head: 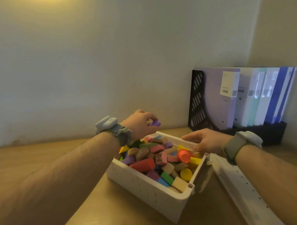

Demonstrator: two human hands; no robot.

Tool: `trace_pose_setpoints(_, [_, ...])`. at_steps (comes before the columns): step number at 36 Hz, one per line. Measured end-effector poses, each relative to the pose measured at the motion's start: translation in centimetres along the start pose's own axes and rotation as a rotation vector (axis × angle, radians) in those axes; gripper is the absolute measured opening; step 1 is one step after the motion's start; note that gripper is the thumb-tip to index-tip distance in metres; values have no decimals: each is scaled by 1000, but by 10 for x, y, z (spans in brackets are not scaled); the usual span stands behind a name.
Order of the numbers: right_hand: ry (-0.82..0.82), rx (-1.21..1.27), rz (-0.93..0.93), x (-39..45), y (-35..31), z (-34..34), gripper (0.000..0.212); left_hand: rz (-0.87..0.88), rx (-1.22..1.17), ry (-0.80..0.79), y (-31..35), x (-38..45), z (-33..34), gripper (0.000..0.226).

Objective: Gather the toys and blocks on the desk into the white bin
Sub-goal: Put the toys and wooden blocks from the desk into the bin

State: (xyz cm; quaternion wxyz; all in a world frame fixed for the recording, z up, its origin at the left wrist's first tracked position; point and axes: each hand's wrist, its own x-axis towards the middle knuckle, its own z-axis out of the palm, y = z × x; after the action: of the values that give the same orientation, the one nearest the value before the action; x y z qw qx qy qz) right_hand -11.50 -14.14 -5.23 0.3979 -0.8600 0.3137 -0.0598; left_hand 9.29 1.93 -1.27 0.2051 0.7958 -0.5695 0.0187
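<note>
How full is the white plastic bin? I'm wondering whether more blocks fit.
Nearly full. Coloured wooden blocks are heaped up to the rim of the white plastic bin, some poking above it.

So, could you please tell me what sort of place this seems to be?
Probably a home or office study corner: a light wooden desk set against plain walls, a black mesh file rack of pastel plastic folders, and a white plastic bin of coloured wooden blocks.
</note>
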Motion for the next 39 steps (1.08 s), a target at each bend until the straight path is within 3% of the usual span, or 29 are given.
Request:
trace_pose_setpoints(5, [-1,-25,-30,4,-9,8,48,-100,73,-42,-17,1,0,35])
trace_pose_setpoints(9, [33,-12,-15,2,-12,13,46,-196,90,-214,-34,-10,12,37])
trace_pose_setpoints(12, [80,-14,-9,1,-13,18,44,-235,-12,-179,-42,-17,10,47])
trace_pose_setpoints(16, [317,-77,-8,-3,-17,28,42,-242,-3,-89,-54,-31,-3,52])
trace_pose_setpoints(19, [496,-111,0,-14,-25,41,49,-329,-145,-167,-71,-53,-2,51])
trace_pose_setpoints(22, [446,-109,69,-26,-36,57,65,-365,-184,-212,-84,-70,5,47])
trace_pose_setpoints(26, [286,-469,-12,-36,-48,71,49,-387,-255,-177,-83,-80,7,47])
trace_pose_setpoints(34, [209,-221,-93,-10,-48,55,58,-398,9,-194,-62,-127,5,66])
trace_pose_setpoints(39, [206,-374,-67,-3,-62,60,60,-472,73,-186,-52,-161,8,82])
